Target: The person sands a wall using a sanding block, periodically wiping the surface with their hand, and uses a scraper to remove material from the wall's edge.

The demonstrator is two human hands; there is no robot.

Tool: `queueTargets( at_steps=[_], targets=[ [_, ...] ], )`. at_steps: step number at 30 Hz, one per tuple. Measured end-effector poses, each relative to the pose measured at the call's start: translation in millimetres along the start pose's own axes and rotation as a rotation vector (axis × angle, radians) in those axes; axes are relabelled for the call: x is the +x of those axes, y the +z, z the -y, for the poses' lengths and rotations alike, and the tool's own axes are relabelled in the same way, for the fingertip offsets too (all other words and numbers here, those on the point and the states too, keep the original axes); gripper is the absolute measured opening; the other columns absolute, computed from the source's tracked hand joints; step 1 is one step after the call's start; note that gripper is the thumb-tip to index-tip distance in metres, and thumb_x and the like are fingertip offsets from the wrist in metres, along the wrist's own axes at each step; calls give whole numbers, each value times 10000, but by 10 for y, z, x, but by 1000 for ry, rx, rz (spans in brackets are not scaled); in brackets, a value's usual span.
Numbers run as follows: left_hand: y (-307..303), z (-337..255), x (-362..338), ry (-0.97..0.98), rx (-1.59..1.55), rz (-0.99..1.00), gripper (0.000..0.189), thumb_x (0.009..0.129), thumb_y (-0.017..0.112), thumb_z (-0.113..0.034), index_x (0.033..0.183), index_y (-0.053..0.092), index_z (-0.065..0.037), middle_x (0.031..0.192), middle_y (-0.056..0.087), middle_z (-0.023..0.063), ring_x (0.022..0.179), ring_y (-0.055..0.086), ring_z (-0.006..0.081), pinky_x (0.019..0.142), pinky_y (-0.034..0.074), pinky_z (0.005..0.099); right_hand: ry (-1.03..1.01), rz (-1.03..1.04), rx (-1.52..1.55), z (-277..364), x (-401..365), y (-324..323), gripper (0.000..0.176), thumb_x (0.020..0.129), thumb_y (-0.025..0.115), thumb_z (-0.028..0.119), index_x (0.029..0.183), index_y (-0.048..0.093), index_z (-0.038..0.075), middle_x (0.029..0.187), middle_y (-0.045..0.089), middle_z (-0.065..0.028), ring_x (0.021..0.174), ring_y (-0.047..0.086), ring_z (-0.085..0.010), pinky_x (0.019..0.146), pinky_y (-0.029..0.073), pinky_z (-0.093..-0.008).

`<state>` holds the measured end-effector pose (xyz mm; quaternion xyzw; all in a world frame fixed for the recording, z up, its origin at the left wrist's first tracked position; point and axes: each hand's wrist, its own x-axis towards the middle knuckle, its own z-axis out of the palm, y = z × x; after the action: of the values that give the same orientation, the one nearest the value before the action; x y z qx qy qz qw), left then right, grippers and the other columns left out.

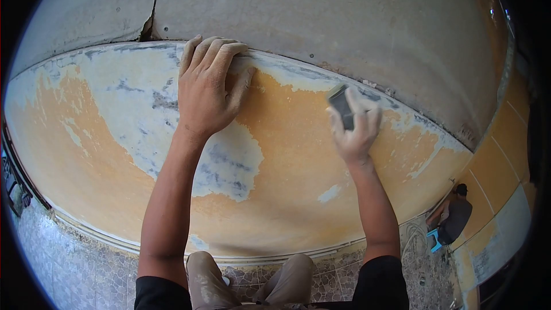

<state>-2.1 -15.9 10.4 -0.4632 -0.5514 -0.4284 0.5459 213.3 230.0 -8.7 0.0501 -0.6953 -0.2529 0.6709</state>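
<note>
My left hand (209, 83) rests high on the wall, its fingers stretched up to the top edge of the painted part and the thumb held apart. It holds nothing. In my right hand (359, 132) is a dark, rectangular sanding block (341, 105), pressed near the wall's upper edge; the hand is slightly blurred. The wall (287, 155) has orange paint with worn white and grey patches, the biggest around and below my left hand. Pale dust coats both hands.
Above the paint line runs a grey panel (321, 11) with a dark vertical gap. At the lower right, another person (457, 215) sits on a blue stool (434, 240) by the wall. Patterned tiles (330, 275) cover the floor around my knees.
</note>
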Motion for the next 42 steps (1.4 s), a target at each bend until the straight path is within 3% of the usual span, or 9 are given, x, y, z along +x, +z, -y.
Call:
queueTargets(
  at_steps=[5, 9, 14, 17, 21, 30, 35, 39, 42],
  targets=[
    [6, 8, -1, 9, 7, -2, 296, 973, 757, -199, 1246, 704, -100, 1245, 737, 79, 1273, 649, 311, 1276, 346, 503, -204, 176, -22, 22, -25, -116, 538, 909, 902, 409, 1347, 764, 129, 1059, 633, 5, 938, 608, -193, 867, 488, -390],
    [11, 3, -16, 9, -1, -14, 298, 973, 756, -198, 1250, 705, -100, 1244, 739, 78, 1271, 650, 309, 1276, 346, 502, 525, -146, 77, -231, 307, 4, 507, 911, 924, 270, 1347, 753, 76, 1092, 624, -44, 942, 619, -217, 845, 511, -379],
    [8, -6, -11, -1, 17, -6, 300, 970, 756, -194, 1249, 706, -97, 1241, 740, 79, 1271, 649, 313, 1274, 349, 503, -216, 186, 151, 644, -241, 167, 610, 917, 885, 470, 1409, 747, 137, 1056, 637, 23, 936, 590, -160, 826, 445, -354],
    [-11, 5, 5, 3, 3, 0, 298, 967, 758, -195, 1244, 708, -96, 1239, 740, 79, 1274, 648, 316, 1276, 347, 504, -214, 152, 60, 494, -40, 127, 611, 917, 882, 483, 1409, 747, 147, 1058, 636, 33, 924, 588, -151, 816, 438, -350],
    [-13, 5, -4, 0, -6, 0, 298, 968, 756, -194, 1244, 708, -94, 1244, 740, 79, 1280, 646, 313, 1279, 345, 504, 502, -179, 64, -4, 424, 149, 513, 891, 938, 251, 1323, 760, 38, 1049, 618, -53, 911, 606, -229, 803, 488, -398],
    [1, 16, -2, 10, -8, 0, 306, 969, 751, -207, 1252, 707, -99, 1253, 741, 78, 1287, 645, 310, 1280, 344, 508, -249, 190, 134, 576, -4, 126, 553, 903, 903, 434, 1361, 772, 153, 1013, 617, 23, 901, 592, -157, 828, 459, -353],
    [23, 6, -11, 6, -7, -20, 305, 967, 751, -204, 1250, 708, -98, 1249, 741, 79, 1281, 649, 314, 1277, 347, 512, 572, -257, 127, 231, 179, 262, 548, 886, 943, 262, 1349, 751, 40, 1070, 617, -75, 957, 626, -242, 811, 528, -414],
    [19, 12, 8, -7, 2, 4, 322, 971, 751, -207, 1268, 705, -92, 1265, 740, 86, 1276, 648, 322, 1271, 353, 511, 219, -93, 149, 725, -144, 209, 530, 925, 916, 233, 1371, 742, 6, 1082, 618, -88, 968, 626, -265, 827, 546, -395],
    [-25, -45, -27, 26, 13, -12, 336, 969, 747, -209, 1278, 696, -87, 1288, 724, 100, 1292, 628, 331, 1248, 369, 514, 659, 130, 609, 1008, -192, -45, 503, 1015, 837, 316, 1408, 729, 22, 1151, 667, -65, 973, 644, -193, 892, 543, -333]
  ],
)
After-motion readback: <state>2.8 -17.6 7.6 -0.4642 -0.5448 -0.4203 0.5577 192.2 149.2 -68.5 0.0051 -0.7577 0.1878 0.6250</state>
